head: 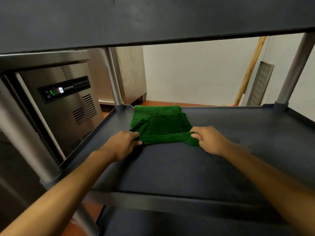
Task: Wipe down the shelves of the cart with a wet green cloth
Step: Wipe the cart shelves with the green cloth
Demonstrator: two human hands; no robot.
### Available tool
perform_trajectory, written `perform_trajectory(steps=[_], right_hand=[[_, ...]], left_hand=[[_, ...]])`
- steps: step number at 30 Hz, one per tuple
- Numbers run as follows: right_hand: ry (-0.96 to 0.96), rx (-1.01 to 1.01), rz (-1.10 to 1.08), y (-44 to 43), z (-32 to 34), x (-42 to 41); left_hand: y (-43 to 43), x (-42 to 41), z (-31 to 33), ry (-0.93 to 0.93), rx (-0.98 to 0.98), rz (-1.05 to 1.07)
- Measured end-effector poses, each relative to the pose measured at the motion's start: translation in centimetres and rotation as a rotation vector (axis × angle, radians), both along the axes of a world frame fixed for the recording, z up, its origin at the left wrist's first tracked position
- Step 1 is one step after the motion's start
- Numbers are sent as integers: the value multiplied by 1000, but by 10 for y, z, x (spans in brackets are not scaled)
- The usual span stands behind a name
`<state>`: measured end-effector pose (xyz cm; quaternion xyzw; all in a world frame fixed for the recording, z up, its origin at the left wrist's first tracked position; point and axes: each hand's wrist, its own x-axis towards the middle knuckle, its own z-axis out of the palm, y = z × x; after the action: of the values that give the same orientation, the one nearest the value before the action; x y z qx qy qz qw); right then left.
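- The top shelf (153, 17) of the cart, dark grey, fills the view from ten to two o'clock, seen from underneath.
- The middle shelf (221, 167), dark grey with a raised rim, spreads from the centre toward four and six o'clock. It looks damp and streaked.
- A steel fridge (56, 116) stands at nine o'clock, just beside the shelf's left rim. Its control panel (64, 90) shows small green lights.
- A pale wall (196, 70) lies behind, at one o'clock.
- The green cloth (162, 123) lies folded on the middle shelf just above centre. Its far edge reaches the back rim at twelve o'clock, and its near edge is bunched into a roll.
- The left hand (122, 145) pinches the roll's left end, at the cloth's seven o'clock, with curled fingers.
- The right hand (211, 140) grips the roll's right end, at the cloth's five o'clock, fingers curled over it.
- A wooden pole (250, 70) leans on the wall at two o'clock, next to a metal vent (260, 82).
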<state>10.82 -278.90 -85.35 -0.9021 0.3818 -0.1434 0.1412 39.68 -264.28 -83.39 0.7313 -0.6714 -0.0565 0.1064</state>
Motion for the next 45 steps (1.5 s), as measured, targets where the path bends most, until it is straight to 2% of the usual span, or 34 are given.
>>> perform_trajectory(steps=[11,33,38,41,43,45], right_hand=[[36,-85,39,49,3,-21],[-3,-79,137,101,9,-63],[-45,-83,157,110,1,-73],[-41,-24,184,116,-2,-72],[33,-9,222,123,-6,-71],[83,-23,244,126,-8,-73]], left_hand=[[50,-12,-4,-3,-62,-57],[109,-34,5,143,-43,-186],[117,-39,1,83,-10,-202],[126,-41,-4,-114,15,-260],[130,-42,-9,-247,-1,-282],[131,-42,-13,-272,-47,-289]])
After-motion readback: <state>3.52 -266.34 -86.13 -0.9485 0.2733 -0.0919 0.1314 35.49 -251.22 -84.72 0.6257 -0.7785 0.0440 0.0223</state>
